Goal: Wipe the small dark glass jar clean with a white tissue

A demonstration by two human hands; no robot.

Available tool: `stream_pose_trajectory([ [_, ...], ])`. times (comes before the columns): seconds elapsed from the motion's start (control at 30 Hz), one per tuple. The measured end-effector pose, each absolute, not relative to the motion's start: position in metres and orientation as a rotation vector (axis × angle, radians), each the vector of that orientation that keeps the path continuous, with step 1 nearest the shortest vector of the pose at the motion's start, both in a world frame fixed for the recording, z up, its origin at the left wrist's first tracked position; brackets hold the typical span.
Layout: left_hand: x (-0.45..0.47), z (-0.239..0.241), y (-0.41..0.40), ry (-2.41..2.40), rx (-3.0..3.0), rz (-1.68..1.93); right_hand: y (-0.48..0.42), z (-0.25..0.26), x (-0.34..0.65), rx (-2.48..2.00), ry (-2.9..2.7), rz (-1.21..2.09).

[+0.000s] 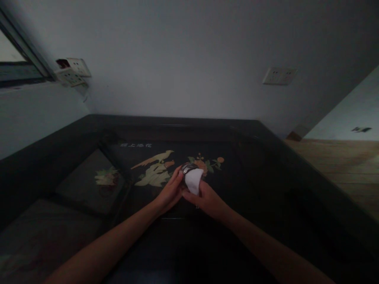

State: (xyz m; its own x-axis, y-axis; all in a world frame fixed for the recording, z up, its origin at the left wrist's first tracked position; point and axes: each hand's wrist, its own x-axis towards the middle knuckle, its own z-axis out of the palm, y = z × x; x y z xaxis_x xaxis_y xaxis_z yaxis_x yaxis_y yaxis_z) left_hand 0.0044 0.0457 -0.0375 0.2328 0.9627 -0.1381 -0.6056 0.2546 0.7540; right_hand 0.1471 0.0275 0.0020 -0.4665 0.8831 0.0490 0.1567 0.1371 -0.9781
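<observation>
Both my hands meet over the middle of a black lacquered table [260, 165]. My left hand [170, 191] is closed around a small shiny metal object [188, 167], perhaps a wristwatch; only its silvery top shows. My right hand [207, 199] pinches a white cloth [194, 180] and presses it against that metal object. The fingers of both hands are curled and touch each other at the object.
The tabletop bears an inlaid bird [154, 158], leaves and flowers [207, 162], with a raised dark rim all round. White wall sockets [72, 71] sit at the left by a window frame, another socket plate [278, 75] on the back wall. A wooden floor [346, 165] lies to the right.
</observation>
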Motion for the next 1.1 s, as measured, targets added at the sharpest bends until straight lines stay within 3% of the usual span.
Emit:
stream_pose_trajectory([
  [0.1, 0.004, -0.035, 0.045, 0.689, 0.627, 1.154, 0.026, 0.001, 0.153, -1.215, -2.23, 0.914],
  [0.27, 0.002, -0.037, 0.046, 0.651, 0.633, 1.159, 0.027, 0.004, 0.152, -1.185, -2.63, 0.286],
  [0.43, 0.003, -0.041, 0.049, 0.644, 0.622, 1.169, 0.027, -0.011, 0.148, -1.136, -2.726, -0.281],
  [0.57, 0.005, -0.039, 0.049, 0.622, 0.624, 1.174, 0.024, -0.024, 0.148, -1.243, -2.627, -0.489],
  [0.77, 0.003, -0.039, 0.048, 0.639, 0.58, 1.139, 0.021, -0.025, 0.148, -1.318, -2.585, -0.317],
  [1.0, 0.002, -0.037, 0.047, 0.625, 0.643, 1.137, 0.018, -0.006, 0.147, -1.24, -2.288, 0.523],
  [1.1, 0.003, -0.036, 0.046, 0.631, 0.644, 1.151, 0.018, 0.001, 0.149, -1.232, -2.15, 0.718],
])
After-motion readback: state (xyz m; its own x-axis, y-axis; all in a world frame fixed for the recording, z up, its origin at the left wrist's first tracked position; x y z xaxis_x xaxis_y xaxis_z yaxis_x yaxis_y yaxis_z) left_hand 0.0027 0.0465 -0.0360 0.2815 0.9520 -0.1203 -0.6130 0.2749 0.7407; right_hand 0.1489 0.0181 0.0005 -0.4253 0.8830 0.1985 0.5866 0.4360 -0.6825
